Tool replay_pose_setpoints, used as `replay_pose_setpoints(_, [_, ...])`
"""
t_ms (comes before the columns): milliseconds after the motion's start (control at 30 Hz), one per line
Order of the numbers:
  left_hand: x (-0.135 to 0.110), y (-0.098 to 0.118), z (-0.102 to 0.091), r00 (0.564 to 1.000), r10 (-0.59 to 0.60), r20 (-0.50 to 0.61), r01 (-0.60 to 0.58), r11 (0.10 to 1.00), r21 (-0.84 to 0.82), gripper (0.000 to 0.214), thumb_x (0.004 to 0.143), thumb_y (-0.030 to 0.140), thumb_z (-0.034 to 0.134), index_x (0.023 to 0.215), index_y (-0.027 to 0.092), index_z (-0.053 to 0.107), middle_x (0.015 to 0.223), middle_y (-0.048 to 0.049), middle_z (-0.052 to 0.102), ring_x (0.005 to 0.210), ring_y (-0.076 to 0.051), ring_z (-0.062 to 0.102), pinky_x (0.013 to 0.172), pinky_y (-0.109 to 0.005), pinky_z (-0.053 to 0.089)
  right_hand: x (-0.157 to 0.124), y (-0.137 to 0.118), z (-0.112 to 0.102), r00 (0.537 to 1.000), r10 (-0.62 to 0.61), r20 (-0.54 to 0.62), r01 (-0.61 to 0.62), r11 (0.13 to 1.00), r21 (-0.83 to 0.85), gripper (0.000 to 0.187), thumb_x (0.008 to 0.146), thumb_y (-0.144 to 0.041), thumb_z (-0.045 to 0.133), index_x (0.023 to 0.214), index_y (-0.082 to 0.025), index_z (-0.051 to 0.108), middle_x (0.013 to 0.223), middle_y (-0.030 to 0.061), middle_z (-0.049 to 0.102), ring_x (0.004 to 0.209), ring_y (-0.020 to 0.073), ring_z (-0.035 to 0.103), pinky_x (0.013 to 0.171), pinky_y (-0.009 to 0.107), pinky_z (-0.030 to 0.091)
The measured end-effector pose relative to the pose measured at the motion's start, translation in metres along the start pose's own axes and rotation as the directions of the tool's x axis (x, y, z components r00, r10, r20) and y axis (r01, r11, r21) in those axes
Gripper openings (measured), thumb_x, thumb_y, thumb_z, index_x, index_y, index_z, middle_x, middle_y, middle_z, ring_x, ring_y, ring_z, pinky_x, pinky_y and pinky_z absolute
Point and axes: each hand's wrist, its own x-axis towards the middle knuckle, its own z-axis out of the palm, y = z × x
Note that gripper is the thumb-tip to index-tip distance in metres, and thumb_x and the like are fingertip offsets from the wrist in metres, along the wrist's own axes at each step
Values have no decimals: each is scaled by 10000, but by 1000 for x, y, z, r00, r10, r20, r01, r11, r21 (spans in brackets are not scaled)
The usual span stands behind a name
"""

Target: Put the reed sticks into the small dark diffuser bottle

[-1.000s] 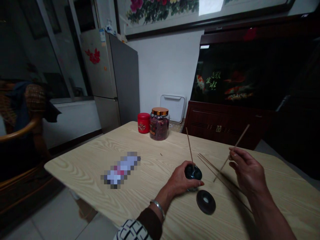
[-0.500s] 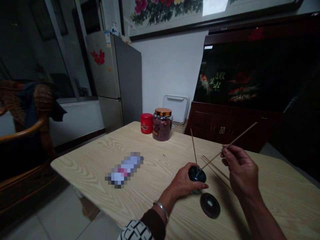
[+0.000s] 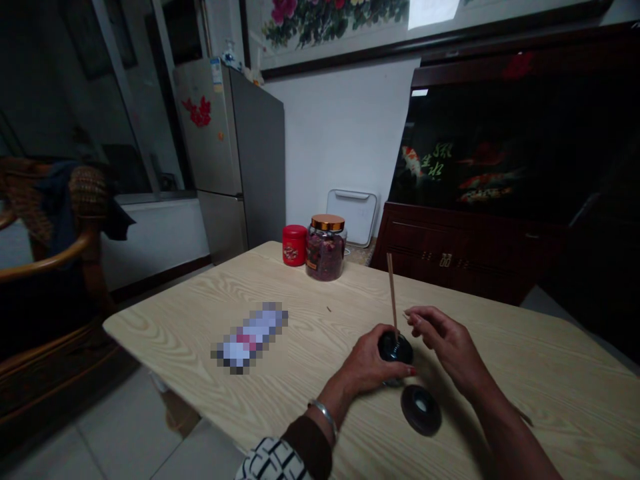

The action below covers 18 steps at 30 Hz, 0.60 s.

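My left hand (image 3: 367, 360) is wrapped round a small dark glass bottle (image 3: 395, 348) on the table. Thin brown reed sticks (image 3: 393, 287) stand close together in its neck, leaning slightly left. My right hand (image 3: 450, 343) is just right of the bottle, thumb and fingers pinched at the pale tip of a reed stick (image 3: 406, 314). Most of that stick is hidden under the hand. Brown stick ends (image 3: 521, 415) show beyond my right forearm. A dark round lid (image 3: 421, 409) with a pale centre lies in front of the bottle.
On the wood-grain table (image 3: 190, 327) lies a blurred pale packet (image 3: 253, 337) at left. A red canister (image 3: 295, 245) and a jar of dried petals (image 3: 325, 250) stand at the far edge. A short stick fragment (image 3: 329, 309) lies mid-table. Behind is a fish tank (image 3: 465, 153).
My right hand has let go of the slanted stick, which now stands beside the other in the bottle. It has moved left and down to the lying sticks. My left hand stays on the bottle.
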Motion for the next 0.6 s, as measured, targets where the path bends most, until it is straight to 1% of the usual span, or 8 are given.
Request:
replay_pose_setpoints(67, [-1, 2, 0, 1000, -16, 2, 16, 1000, -6, 720, 546, 449, 914, 1160, 195, 637, 1000, -47, 677, 911, -213, 600, 810, -319, 480, 2, 17, -17, 998, 12, -70, -19, 995, -97, 347, 861, -494, 570, 981, -187, 677, 881, 69, 714, 737, 204, 649, 657, 307, 489])
replay_pose_setpoints(133, [-1, 3, 0, 999, -35, 7, 35, 999, -23, 726, 539, 454, 917, 1157, 199, 634, 1002, -48, 677, 909, -213, 601, 797, -314, 483, 3, 39, -34, 992, 24, -126, -60, 955, -290, 296, 863, -459, 534, 914, -197, 662, 842, 70, 717, 710, 211, 650, 672, 319, 485])
replay_pose_setpoints(200, [-1, 3, 0, 999, -49, 13, 50, 998, -39, 735, 533, 449, 921, 1160, 199, 632, 1009, -52, 678, 918, -218, 606, 792, -313, 488, 0, 60, -46, 991, 86, -98, -126, 832, -541, 242, 878, -403, 492, 869, -220, 650, 848, 70, 728, 749, 220, 659, 688, 318, 469])
replay_pose_setpoints(267, [-2, 2, 0, 999, -52, 14, 52, 998, -42, 741, 536, 449, 918, 1170, 200, 628, 1026, -58, 678, 938, -225, 610, 802, -317, 493, -5, 76, -51, 982, 185, -49, -164, 680, -715, 204, 884, -347, 476, 844, -238, 644, 848, 61, 731, 784, 224, 664, 682, 314, 445])
replay_pose_setpoints(333, [-2, 0, 0, 999, -51, 10, 52, 998, -37, 751, 539, 454, 916, 1183, 202, 625, 1045, -65, 678, 958, -233, 613, 815, -323, 497, -10, 84, -50, 968, 250, -24, -172, 592, -787, 160, 868, -312, 499, 827, -245, 639, 848, 57, 726, 801, 230, 665, 671, 313, 421])
replay_pose_setpoints(433, [-1, -2, 0, 999, -47, 6, 47, 998, -30, 749, 540, 451, 915, 1184, 203, 626, 1052, -66, 678, 967, -235, 615, 824, -322, 500, -13, 87, -44, 964, 265, -28, -175, 551, -816, 128, 855, -289, 520, 806, -240, 628, 866, 70, 719, 822, 249, 661, 653, 321, 384])
replay_pose_setpoints(533, [-1, -2, 0, 999, -40, 10, 40, 999, -35, 735, 541, 447, 916, 1172, 199, 631, 1050, -62, 681, 969, -232, 616, 832, -318, 496, -12, 88, -40, 962, 272, -34, -176, 517, -838, 158, 878, -278, 487, 796, -234, 615, 850, 87, 713, 806, 266, 655, 625, 329, 351])
replay_pose_setpoints(600, [-1, -2, 1, 999, -35, 10, 35, 998, -43, 732, 540, 447, 917, 1167, 197, 634, 1048, -61, 683, 972, -232, 615, 839, -319, 494, -11, 89, -39, 963, 268, -28, -168, 512, -842, 174, 888, -265, 474, 781, -227, 606, 844, 98, 710, 798, 273, 654, 615, 331, 339])
